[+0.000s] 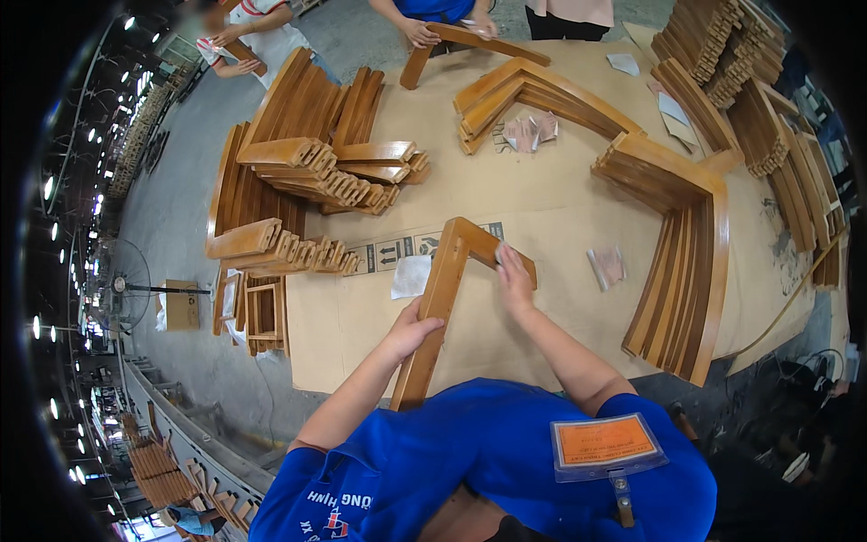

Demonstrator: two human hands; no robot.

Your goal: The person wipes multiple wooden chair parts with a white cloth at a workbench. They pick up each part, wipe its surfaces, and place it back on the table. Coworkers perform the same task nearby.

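Note:
An L-shaped varnished wooden frame piece [432, 312] stands tilted in front of me, its long leg running down to my chest and its short leg pointing right. My left hand [414, 332] is wrapped round the long leg, thumb across its face. On the short leg presses my right hand [513, 278], with a small pale sheet [500, 255] partly showing under its fingertips. A white sheet [412, 276] lies on the cardboard just left of the piece. To the right lies a crumpled pinkish-brown sheet [608, 268].
Cardboard [542, 348] covers the table. Stacked wooden frame pieces stand at left [298, 167] and right [679, 262]; more angled pieces [542, 95] lie beyond. Across the table, a co-worker's hands [422, 34] hold another piece. A standing fan [122, 285] is at far left.

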